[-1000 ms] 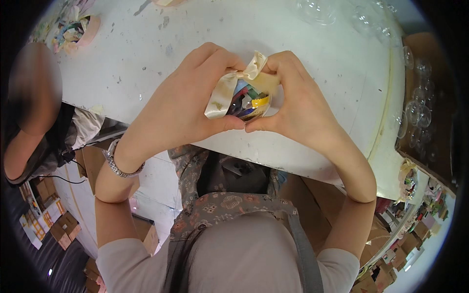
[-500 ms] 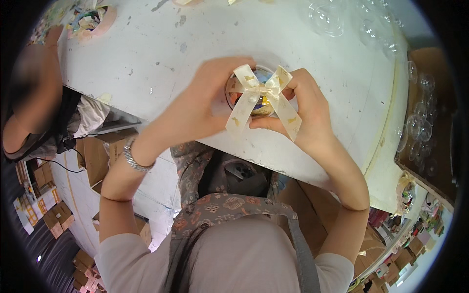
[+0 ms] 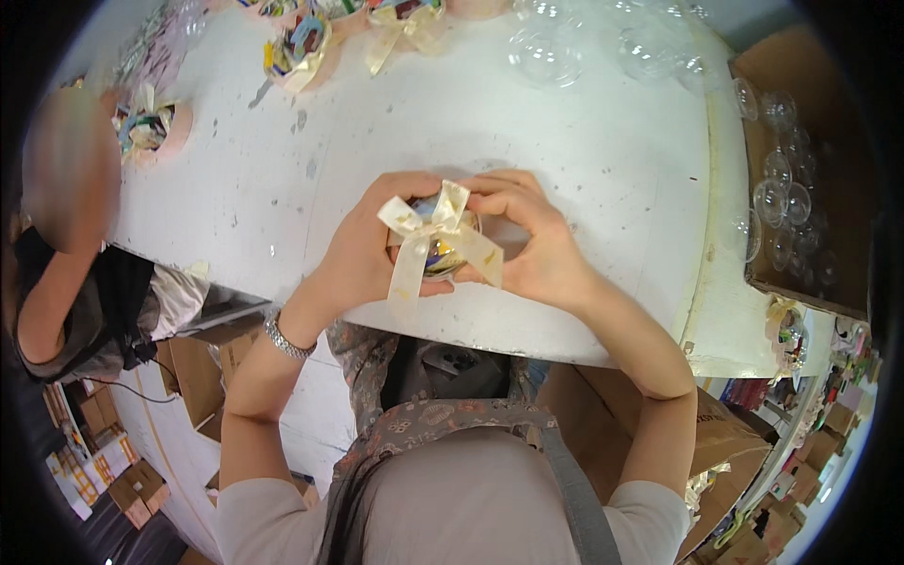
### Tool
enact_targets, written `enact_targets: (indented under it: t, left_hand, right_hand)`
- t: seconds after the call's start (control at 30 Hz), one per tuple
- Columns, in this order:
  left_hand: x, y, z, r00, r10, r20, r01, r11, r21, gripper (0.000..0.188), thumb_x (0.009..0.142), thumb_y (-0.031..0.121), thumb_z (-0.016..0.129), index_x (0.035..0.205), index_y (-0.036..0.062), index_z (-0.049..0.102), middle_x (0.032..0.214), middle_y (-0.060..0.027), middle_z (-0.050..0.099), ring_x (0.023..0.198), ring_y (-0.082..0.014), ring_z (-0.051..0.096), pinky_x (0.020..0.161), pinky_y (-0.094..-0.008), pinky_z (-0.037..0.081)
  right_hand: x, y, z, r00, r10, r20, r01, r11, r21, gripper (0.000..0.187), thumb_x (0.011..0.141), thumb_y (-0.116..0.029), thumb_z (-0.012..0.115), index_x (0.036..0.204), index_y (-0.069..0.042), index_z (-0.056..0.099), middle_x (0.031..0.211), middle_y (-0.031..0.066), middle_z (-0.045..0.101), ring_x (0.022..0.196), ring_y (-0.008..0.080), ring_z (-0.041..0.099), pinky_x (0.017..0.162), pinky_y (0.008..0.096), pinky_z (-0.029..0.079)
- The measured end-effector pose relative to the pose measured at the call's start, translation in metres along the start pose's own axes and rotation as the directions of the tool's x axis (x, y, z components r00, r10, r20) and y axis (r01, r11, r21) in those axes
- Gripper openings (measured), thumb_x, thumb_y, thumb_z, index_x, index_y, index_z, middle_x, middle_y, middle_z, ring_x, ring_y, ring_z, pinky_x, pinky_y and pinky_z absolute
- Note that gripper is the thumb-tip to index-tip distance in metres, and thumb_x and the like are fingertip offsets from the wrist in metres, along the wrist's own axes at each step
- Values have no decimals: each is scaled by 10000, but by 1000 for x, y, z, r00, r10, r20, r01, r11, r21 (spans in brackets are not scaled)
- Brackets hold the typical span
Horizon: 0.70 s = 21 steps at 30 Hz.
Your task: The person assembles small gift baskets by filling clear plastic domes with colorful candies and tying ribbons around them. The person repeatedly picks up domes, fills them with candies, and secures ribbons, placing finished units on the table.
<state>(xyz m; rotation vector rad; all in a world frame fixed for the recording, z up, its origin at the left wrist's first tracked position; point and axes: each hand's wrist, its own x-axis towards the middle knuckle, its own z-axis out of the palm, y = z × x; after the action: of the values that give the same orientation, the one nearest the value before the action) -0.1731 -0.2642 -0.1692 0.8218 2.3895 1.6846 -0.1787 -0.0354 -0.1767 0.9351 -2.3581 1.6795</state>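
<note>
Between my two hands, near the front edge of the white table, is a small round clear container filled with colourful wrapped pieces. A cream ribbon bow with gold print lies across its top, its two tails hanging toward me. My left hand is wrapped round its left side. My right hand curves round the right, thumb and fingertips against the rim, leaving a gap at the palm. Fingers of both hands almost meet on the far side. The container's underside is hidden.
Several pink tubs with cream ribbons stand along the far side. Clear plastic balls lie at the far right, with more in a cardboard box beyond the right edge. A co-worker's arm is by another pink tub at the left.
The view has shifted, bringing the tubs at the far side into sight. Both hands have drawn the container nearer the front edge. The bow sits turned, and my right fingers have moved farther round.
</note>
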Motion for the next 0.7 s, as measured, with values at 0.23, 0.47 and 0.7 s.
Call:
enact_targets:
  t: [0.23,0.47,0.7]
  left_hand:
    - [10,4,8,996,-19,85,16,999,34,870,680,152,870,1395,73,379,1344,-125,469,1146,-259,553,944,-348,492]
    - [65,7,42,968,173,184,-233,893,384,957,663,192,853,1403,-34,289,1383,-214,404,1206,-368,468,1031,-437,409]
    - [156,-44,-16,716,174,-676,272,822,500,1024,620,367,880,1340,-92,315,1314,-282,418,1231,-415,400,1033,-434,366]
  right_hand:
    - [-8,-5,-7,983,170,72,-175,982,75,772,641,-192,885,1296,-35,506,1351,187,512,1276,355,462,1046,431,410]
    - [-3,-20,-51,987,149,-55,-156,974,-162,815,689,-166,855,1376,-33,436,1398,220,461,1266,387,462,1031,455,418]
    - [10,23,-90,908,-338,-247,-14,564,-826,698,761,-179,780,1371,-60,461,1384,180,494,1243,346,488,1041,496,374]
